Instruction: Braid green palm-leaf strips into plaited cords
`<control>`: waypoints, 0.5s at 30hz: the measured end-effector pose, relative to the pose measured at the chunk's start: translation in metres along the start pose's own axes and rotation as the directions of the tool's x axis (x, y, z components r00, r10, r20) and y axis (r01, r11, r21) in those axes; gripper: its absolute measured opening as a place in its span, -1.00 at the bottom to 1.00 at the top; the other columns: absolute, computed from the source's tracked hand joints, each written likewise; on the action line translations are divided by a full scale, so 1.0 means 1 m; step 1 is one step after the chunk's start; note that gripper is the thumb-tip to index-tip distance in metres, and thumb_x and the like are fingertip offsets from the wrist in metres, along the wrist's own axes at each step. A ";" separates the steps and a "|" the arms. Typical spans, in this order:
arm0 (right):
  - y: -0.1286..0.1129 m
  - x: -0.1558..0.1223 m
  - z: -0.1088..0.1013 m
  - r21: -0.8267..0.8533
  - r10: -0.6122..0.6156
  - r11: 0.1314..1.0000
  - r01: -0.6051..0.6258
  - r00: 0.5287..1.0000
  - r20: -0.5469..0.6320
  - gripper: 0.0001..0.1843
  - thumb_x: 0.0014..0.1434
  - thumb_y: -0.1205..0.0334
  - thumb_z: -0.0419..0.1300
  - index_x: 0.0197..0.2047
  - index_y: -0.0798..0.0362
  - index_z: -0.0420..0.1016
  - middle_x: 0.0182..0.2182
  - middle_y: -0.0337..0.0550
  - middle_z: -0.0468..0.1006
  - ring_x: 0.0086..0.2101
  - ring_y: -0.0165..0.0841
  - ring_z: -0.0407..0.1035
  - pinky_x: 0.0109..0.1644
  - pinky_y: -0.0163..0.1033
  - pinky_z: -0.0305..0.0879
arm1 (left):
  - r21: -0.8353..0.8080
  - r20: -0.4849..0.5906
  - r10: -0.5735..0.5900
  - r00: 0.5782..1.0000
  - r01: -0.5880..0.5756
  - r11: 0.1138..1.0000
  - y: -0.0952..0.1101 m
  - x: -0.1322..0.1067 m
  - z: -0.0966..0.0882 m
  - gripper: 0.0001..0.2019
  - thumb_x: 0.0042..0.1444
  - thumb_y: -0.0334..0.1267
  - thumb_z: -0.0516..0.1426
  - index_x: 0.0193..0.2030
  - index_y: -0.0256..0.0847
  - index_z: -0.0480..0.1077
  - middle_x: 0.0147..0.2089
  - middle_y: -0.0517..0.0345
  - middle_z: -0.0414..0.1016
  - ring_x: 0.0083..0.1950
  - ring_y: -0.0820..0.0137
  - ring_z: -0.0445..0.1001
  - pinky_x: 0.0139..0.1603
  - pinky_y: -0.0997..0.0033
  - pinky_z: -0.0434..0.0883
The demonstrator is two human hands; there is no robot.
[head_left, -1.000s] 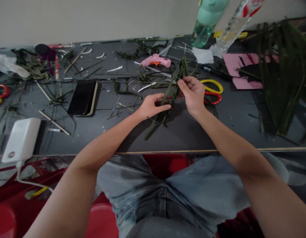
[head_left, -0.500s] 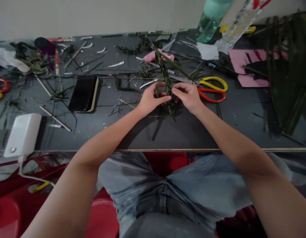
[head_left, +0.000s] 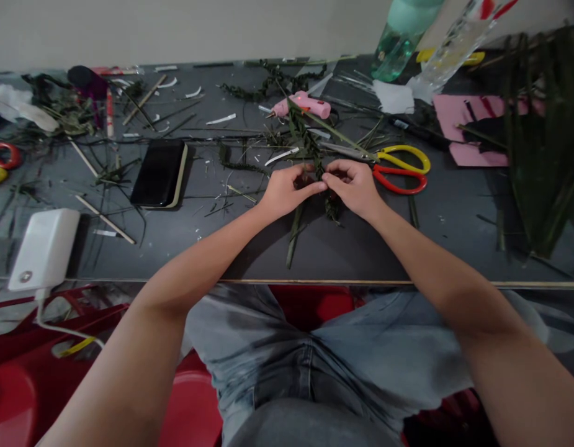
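A braided dark-green strand of leaf (head_left: 309, 141) stands just left of the scissors with one yellow and one red handle (head_left: 378, 162), slanting above the dark grey tabletop (head_left: 370, 248). Both hands are clamped on it: the left hand (head_left: 287, 189) grips it between thumb and bent fingers, and the right hand (head_left: 354, 186), near the scissors' red handle, pinches it from the other side. The thumb tips come close together; whether they touch cannot be told, and several fingertips are hidden. The braid's lower end shows below the hands, while a loose flat green leaf strip (head_left: 293, 239) hangs beneath the left one.

Beyond the scissors and to their left lies a pink plastic glue gun (head_left: 317, 107) with a small red light, partly crossed by the upper leaf ends. Well left of the scissors are a black rectangular device with a pale edge (head_left: 157, 174) and, farther left, a white block-shaped device with a cable (head_left: 47, 248). Right of the scissors lie a pink paper sheet (head_left: 447, 118) and a broad dark-green pleated leaf (head_left: 542, 155).
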State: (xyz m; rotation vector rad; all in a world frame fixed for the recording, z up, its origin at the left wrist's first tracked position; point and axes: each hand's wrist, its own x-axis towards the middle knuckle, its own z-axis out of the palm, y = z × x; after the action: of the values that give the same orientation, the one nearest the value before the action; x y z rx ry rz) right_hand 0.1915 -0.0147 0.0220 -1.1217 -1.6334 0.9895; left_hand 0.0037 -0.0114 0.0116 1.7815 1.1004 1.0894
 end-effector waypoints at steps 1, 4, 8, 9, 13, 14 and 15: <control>0.000 0.000 0.000 0.000 -0.003 1.000 0.003 1.000 -0.008 -0.66 0.04 -0.09 0.36 -0.38 0.01 0.48 -0.56 -0.27 0.44 -0.61 -0.44 0.29 -0.55 -0.28 0.22 | -0.030 -0.021 -0.005 1.000 0.004 1.000 -0.001 0.001 -0.001 -0.45 0.02 0.27 0.27 -0.11 -0.20 0.54 -0.39 0.12 0.55 -0.24 0.30 0.57 -0.17 0.31 0.51; -0.003 -0.001 -0.001 -0.030 -0.044 0.999 0.044 0.999 -0.005 -0.66 0.02 -0.08 0.39 -0.42 -0.01 0.44 -0.56 -0.28 0.43 -0.61 -0.46 0.27 -0.55 -0.28 0.21 | -0.220 -0.046 -0.053 0.998 0.042 0.975 -0.008 0.006 -0.001 -0.41 0.15 0.29 0.15 0.07 -0.16 0.48 -0.17 0.04 0.61 -0.12 0.28 0.60 -0.10 0.28 0.53; -0.007 -0.003 0.001 -0.003 -0.007 1.000 0.007 0.999 0.051 -0.63 0.00 -0.10 0.39 -0.45 -0.03 0.40 -0.61 -0.30 0.40 -0.63 -0.45 0.26 -0.57 -0.26 0.23 | -0.402 0.015 -0.116 0.993 0.112 0.909 -0.017 0.013 -0.002 -0.45 0.15 0.23 0.20 0.11 -0.12 0.44 -0.08 0.03 0.61 -0.01 0.30 0.61 -0.01 0.25 0.54; -0.007 -0.004 0.002 0.023 0.014 1.000 -0.016 0.997 0.074 -0.63 -0.01 -0.10 0.39 -0.46 -0.03 0.39 -0.63 -0.30 0.39 -0.64 -0.44 0.27 -0.57 -0.26 0.25 | -0.425 0.030 -0.123 0.992 0.124 0.897 -0.017 0.014 -0.002 -0.46 0.13 0.22 0.22 0.08 -0.14 0.44 -0.08 0.02 0.61 0.00 0.31 0.61 0.02 0.25 0.54; -0.009 -0.004 0.002 0.092 0.069 0.993 -0.080 0.990 0.122 -0.60 -0.05 -0.13 0.42 -0.48 -0.03 0.39 -0.64 -0.31 0.40 -0.65 -0.44 0.27 -0.58 -0.25 0.28 | -0.473 0.099 -0.122 0.988 0.154 0.867 -0.010 0.011 -0.001 -0.47 0.09 0.19 0.27 0.01 -0.18 0.45 -0.08 0.02 0.62 0.00 0.31 0.60 0.04 0.25 0.56; -0.010 -0.004 0.002 0.086 0.075 0.993 -0.086 0.989 0.127 -0.59 -0.06 -0.14 0.41 -0.48 -0.02 0.40 -0.64 -0.31 0.40 -0.65 -0.44 0.28 -0.58 -0.26 0.27 | -0.477 0.117 -0.116 0.986 0.158 0.865 -0.008 0.010 -0.001 -0.46 0.08 0.20 0.27 0.01 -0.18 0.46 -0.08 0.02 0.62 0.00 0.31 0.60 0.02 0.26 0.56; -0.010 -0.004 0.002 0.068 0.074 0.994 -0.083 0.988 0.134 -0.58 -0.06 -0.16 0.41 -0.48 -0.01 0.42 -0.65 -0.31 0.41 -0.65 -0.44 0.29 -0.58 -0.27 0.27 | -0.479 0.133 -0.110 0.985 0.161 0.863 -0.006 0.010 -0.001 -0.45 0.07 0.21 0.28 0.01 -0.19 0.47 -0.08 0.02 0.62 -0.01 0.31 0.60 0.00 0.28 0.56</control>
State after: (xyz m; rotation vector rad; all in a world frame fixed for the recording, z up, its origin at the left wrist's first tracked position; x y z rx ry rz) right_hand 0.1883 -0.0212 0.0304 -1.0984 -1.6532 1.1872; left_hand 0.0034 -0.0003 0.0094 1.3199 0.7842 1.0642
